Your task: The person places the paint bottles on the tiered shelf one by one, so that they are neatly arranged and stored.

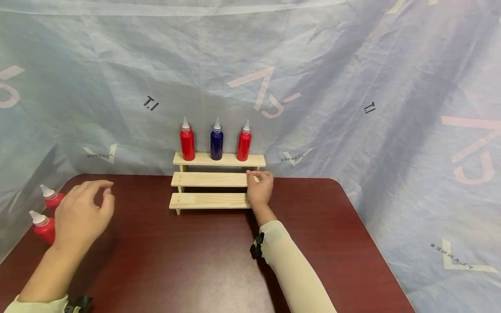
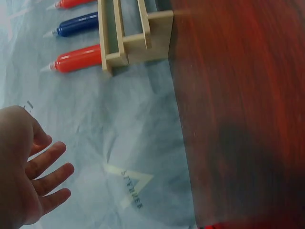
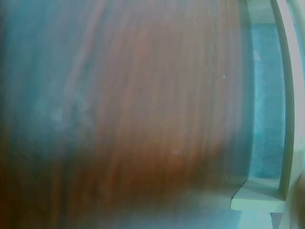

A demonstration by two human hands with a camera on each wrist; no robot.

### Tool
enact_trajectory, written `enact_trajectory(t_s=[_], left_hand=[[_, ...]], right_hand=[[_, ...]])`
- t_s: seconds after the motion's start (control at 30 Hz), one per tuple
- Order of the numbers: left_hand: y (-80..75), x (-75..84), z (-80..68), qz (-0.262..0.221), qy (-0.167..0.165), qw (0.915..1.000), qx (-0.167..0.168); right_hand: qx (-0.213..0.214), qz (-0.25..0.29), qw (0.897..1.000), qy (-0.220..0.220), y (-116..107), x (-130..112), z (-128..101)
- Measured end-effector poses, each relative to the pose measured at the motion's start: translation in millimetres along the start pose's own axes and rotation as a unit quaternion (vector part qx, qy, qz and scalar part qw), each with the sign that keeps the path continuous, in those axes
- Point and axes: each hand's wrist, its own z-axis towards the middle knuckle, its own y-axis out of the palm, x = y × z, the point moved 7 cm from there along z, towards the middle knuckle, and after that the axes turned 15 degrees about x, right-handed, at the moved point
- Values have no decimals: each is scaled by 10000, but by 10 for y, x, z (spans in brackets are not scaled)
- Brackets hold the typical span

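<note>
Presently, the right hand (image 1: 260, 188) rests at the 3 o'clock end of the wooden stepped rack (image 1: 211, 179), its fingers curled loosely against the middle step and steadying it; it grips no bottle. The left hand (image 1: 83, 214) hovers over the tabletop (image 1: 203, 261) with fingers spread and empty, nearest the two red bottles (image 1: 46, 219) standing at the 9 o'clock edge. On the rack's top step stand a red bottle (image 1: 187, 140), a blue bottle (image 1: 216, 140) and another red bottle (image 1: 244, 141), upright in a row. The lower two steps are bare. Judged from this layout, the step in hand is fetching a loose bottle; the next move calls for the left hand closing round the nearer one, kept upright.
</note>
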Motion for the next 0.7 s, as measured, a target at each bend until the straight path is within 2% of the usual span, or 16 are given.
enact_trajectory(t_s=[0.17,0.43,0.53,0.63,0.7], left_hand=[[-120,-65,20,198,198,9992,287],[-338,-257,25,947,26,9915,894],[-419,-335,25,1104,69,9877,1103],[-486,-442,4,974,-43,9857,1378],[-514,-514,-15,902,-209,9865,1350]], right_hand=[[10,57,10000,36,6,-5,-16],[-19,54,10000,30,10,-3,-14],[-12,98,9999,18,1,-16,-19],[-18,110,9999,7,-6,-29,-23],[-13,95,10000,-4,-7,-31,-16]])
